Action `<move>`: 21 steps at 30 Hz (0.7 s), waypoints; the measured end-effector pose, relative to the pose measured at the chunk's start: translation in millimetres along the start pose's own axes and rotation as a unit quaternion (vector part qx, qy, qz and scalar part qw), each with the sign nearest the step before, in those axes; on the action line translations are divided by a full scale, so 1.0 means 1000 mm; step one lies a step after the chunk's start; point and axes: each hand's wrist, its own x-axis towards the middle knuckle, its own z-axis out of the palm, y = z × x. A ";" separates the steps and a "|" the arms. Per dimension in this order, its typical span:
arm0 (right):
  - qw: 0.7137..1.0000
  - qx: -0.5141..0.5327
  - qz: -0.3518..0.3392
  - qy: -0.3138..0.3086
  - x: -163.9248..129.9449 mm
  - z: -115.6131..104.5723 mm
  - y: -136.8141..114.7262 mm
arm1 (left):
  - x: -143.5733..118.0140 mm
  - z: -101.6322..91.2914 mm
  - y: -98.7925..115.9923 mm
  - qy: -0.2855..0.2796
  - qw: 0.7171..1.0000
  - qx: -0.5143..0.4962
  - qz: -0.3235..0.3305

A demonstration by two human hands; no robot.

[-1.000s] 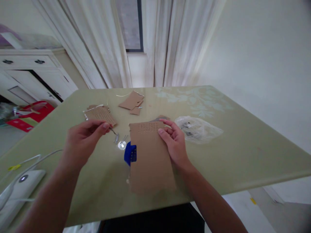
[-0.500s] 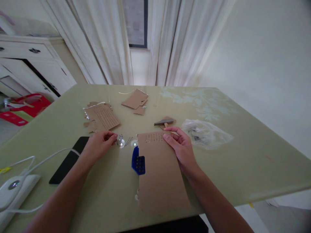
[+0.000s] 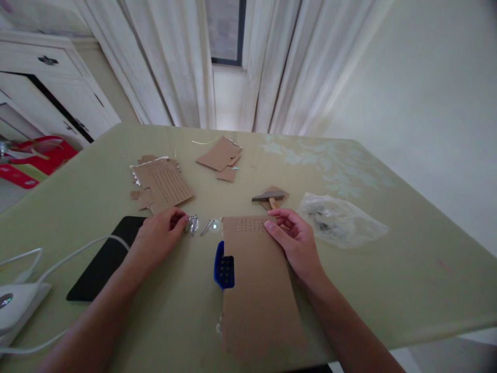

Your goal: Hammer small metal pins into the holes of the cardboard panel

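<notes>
A brown cardboard sheet (image 3: 258, 290) lies in front of me, with rows of small holes along its far end. My right hand (image 3: 295, 235) grips its right edge, thumb on top and fingers bent beyond. Just past those fingers is a hammer (image 3: 267, 196), its handle running toward the hand and partly hidden. My left hand (image 3: 165, 230) has thumb and fingers pinched together at a small pile of nails (image 3: 193, 224); whether a nail is between them cannot be made out. Two loose nails (image 3: 207, 227) lie to the right. A blue dotted piece (image 3: 224, 265) shows at the cardboard's left notch.
A hole-punched cardboard piece (image 3: 165, 181) and other cardboard scraps (image 3: 219, 154) lie farther back. To the right sits a clear plastic bag (image 3: 344, 220) with dark contents. A black flat object (image 3: 104, 264), a white cable (image 3: 77, 259) and a white device (image 3: 23, 305) are at left.
My view has shifted slightly. The left hand stays pinched at the nail pile, where the nails now lie closer together. The right hand keeps its grip on the cardboard.
</notes>
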 end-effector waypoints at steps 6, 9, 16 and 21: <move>1.000 -0.031 -0.005 -0.004 0.002 0.001 0.002 | -0.001 0.001 0.005 -0.002 1.000 0.014 -0.015; 0.999 -0.041 -0.005 -0.010 0.002 0.001 0.003 | -0.001 0.000 0.007 0.001 1.000 0.023 -0.017; 0.998 -0.064 -0.002 -0.019 0.001 0.001 0.003 | -0.005 0.001 0.014 0.002 1.000 0.030 0.000; 0.998 -0.066 -0.008 -0.022 0.000 0.001 0.001 | -0.009 0.002 0.016 0.020 0.999 0.030 0.027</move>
